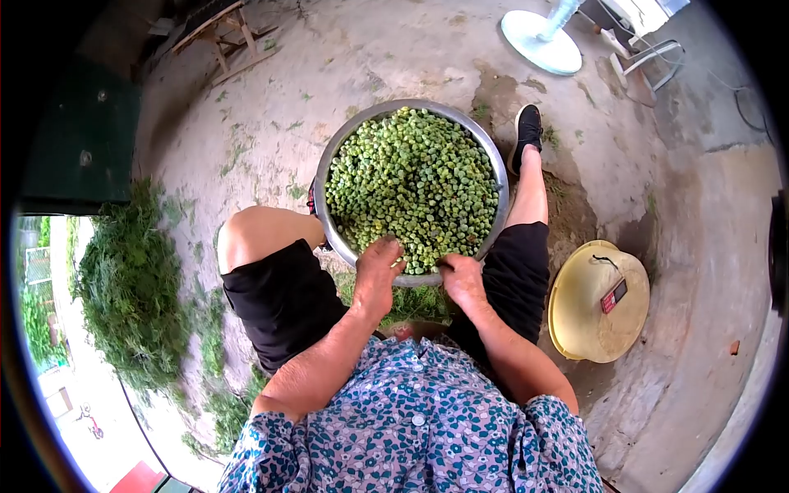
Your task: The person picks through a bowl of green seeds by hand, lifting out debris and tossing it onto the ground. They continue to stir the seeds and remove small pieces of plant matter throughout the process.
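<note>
A wide metal basin (325, 215) stands between my legs, heaped with small round green berries (415, 177). My left hand (380, 267) is at its near edge, with the fingers curled together and the tips against the berries. Across a short gap, my right hand (463, 278) is at the near right rim, its fingers bent inward and close together. Anything pinched in either hand is too small or too hidden to make out. The two hands are apart from each other.
A yellow plastic tub or lid (588, 320) lies to the right, with a red and black phone (614, 296) on it. Cut green foliage (136, 287) is piled on the left. A pale round stand base (542, 41) and a wooden trestle (234, 37) stand farther off.
</note>
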{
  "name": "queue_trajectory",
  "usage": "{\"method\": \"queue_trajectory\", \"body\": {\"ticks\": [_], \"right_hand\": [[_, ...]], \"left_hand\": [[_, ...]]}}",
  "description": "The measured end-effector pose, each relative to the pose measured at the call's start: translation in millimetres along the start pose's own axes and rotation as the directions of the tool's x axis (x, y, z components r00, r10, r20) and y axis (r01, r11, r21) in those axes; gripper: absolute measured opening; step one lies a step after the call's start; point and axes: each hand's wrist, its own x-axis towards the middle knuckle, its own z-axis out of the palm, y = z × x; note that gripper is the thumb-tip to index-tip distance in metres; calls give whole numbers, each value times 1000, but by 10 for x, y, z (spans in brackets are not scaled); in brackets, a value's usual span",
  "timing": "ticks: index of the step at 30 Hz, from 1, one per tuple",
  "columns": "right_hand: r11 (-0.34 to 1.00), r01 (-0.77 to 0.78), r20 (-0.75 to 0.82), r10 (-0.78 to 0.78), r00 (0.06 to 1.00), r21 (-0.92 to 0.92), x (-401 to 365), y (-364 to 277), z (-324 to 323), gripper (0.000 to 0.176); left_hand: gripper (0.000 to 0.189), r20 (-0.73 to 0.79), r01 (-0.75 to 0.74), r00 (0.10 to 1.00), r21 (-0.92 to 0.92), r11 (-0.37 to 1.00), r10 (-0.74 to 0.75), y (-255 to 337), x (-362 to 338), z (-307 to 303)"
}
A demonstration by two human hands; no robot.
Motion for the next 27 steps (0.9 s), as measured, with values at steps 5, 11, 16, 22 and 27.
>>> {"method": "queue_trajectory", "body": {"ticks": [5,11,16,22,27], "right_hand": [[988,-105,-199,81,977,-111,434,60,-47,13],[943,-76,-194,12,981,-325,935,208,175,10],[902,-35,-150,-34,988,-430,1064,240,355,8],[861,-55,-144,-22,989,-506,1124,312,510,7],[929,-154,-215,83,973,-336,1109,252,440,8]], "left_hand": [[23,-93,55,994,53,997,-50,91,-84,89],[23,-115,71,991,50,996,-65,72,-67,74],[22,-125,120,986,52,991,-112,62,-52,88],[22,-116,119,986,22,993,-116,55,-54,106],[20,-120,113,987,38,993,-108,77,-65,121]]}}
